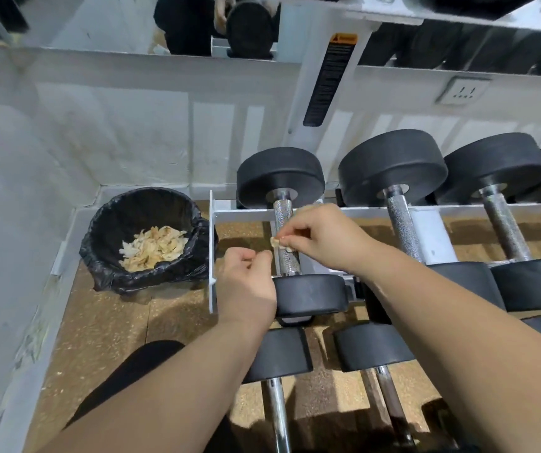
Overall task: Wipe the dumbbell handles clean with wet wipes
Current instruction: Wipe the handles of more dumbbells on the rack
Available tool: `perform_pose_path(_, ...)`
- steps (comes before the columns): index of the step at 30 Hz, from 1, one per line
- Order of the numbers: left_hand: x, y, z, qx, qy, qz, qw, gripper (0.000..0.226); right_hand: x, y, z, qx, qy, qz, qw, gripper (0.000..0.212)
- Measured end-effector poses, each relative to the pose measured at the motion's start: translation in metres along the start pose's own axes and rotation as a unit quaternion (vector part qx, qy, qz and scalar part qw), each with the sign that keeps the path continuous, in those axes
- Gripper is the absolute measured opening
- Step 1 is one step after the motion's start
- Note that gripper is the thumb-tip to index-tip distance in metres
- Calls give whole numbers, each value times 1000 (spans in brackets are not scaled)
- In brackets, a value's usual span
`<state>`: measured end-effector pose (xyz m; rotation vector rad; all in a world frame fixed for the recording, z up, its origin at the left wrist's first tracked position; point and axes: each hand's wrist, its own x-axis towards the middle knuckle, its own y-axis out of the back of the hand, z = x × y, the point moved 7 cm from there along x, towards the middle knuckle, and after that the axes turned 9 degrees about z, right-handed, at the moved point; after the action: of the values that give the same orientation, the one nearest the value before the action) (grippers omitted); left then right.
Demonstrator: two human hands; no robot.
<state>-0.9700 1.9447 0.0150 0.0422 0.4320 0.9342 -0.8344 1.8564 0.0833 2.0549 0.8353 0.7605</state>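
Note:
The leftmost dumbbell lies on the white rack, its knurled steel handle [287,237] running between two black heads. My right hand [319,237] pinches a small crumpled wet wipe [279,242] against the middle of that handle. My left hand [249,279] hovers just left of the handle near the dumbbell's front head [311,294], fingers curled with thumb and forefinger close together; nothing shows between them.
A bin lined with a black bag [146,240] holding several used wipes stands on the floor to the left. More dumbbells [399,217] fill the rack to the right and the lower tier [275,387]. A white rack end plate [211,253] stands beside my left hand.

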Motion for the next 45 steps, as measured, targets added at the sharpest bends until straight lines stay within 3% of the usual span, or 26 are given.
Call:
perform_pose_path(2, 2, -1, -3, 5, -2, -3, 1000, 24, 16, 2, -1, -45, 22, 56, 997, 8)
perform_pose_path(5, 3, -2, -4, 0, -12, -6, 1000, 31, 25, 7, 2, -36, -28, 111, 993, 11)
perform_pose_path(11, 3, -3, -3, -23, -24, -4, 999, 36, -19, -6, 11, 93, -118, -76, 986, 9)
perform_pose_path(15, 6, -7, -6, -25, -19, -16, 999, 35, 6, 0, 12, 18, -55, 41, 997, 9)
perform_pose_path(17, 6, -7, -7, -30, -16, -22, 999, 26, 15, 1, 16, 15, -81, 107, 991, 12)
perform_pose_path(19, 7, -7, -8, -35, -13, -21, 999, 21, 13, -1, 21, 34, -120, 123, 985, 13)
perform_pose_path(23, 6, -6, -7, -51, -20, -11, 998, 18, -12, -8, 12, 60, -112, -32, 991, 10)
perform_pose_path(25, 7, -6, -7, -49, -24, -14, 998, 19, -14, -6, 11, 61, -107, -59, 991, 9)
perform_pose_path(28, 8, -8, -7, -44, -28, -22, 998, 16, 6, 2, 8, -8, -60, 42, 997, 9)
perform_pose_path(32, 8, -9, -8, -71, -27, -35, 996, 13, 16, 3, 15, 27, -132, 138, 981, 11)
perform_pose_path(34, 7, -9, -9, -87, -25, -29, 995, 13, 5, 3, 14, 49, -154, 80, 984, 6)
perform_pose_path(36, 5, -7, -11, -113, -22, -9, 993, 14, -11, -2, 8, 71, -167, -39, 983, 5)
perform_pose_path(38, 4, -6, -11, -123, -22, 7, 992, 14, -18, -1, 5, 56, -165, -75, 982, 7)
perform_pose_path(41, 4, -6, -14, -111, -17, -5, 994, 17, -3, 3, 4, 6, -133, 33, 991, 3)
perform_pose_path(45, 2, -3, -14, -80, -42, -34, 995, 18, 18, 4, 19, 27, -174, 167, 970, 7)
